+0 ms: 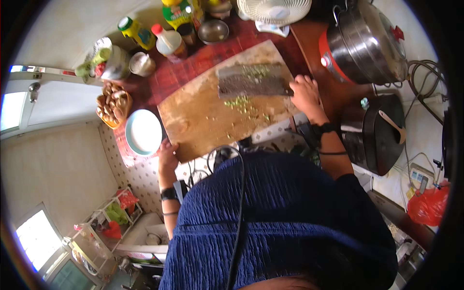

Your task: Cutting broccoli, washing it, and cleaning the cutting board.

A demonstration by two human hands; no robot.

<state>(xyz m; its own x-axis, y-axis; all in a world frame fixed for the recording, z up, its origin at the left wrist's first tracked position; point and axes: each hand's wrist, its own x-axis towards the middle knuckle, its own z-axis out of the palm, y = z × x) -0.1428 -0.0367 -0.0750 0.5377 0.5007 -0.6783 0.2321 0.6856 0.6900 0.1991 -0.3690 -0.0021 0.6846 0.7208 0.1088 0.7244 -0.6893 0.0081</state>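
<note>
My right hand point(306, 95) is closed around the handle end of a wide, dark-bladed cleaver point(250, 86). The blade lies flat or nearly so over a worn wooden cutting board point(195, 119), with green chopped bits stuck to its upper face. More chopped green pieces point(241, 104) are scattered on the wood just below the blade. At the board's near left corner, my left hand point(167, 155) grips the edge, thumb on top. Beside that hand stands a round bowl with a light blue rim point(144, 132) and a white inside.
Mushrooms fill an orange basket point(114, 105) at the left. Bottles point(170, 43), a small metal bowl point(214, 32) and a white fan point(273, 12) line the back. At right are a steel electric pot point(362, 47) and a dark appliance point(373, 134) with a rice paddle on it.
</note>
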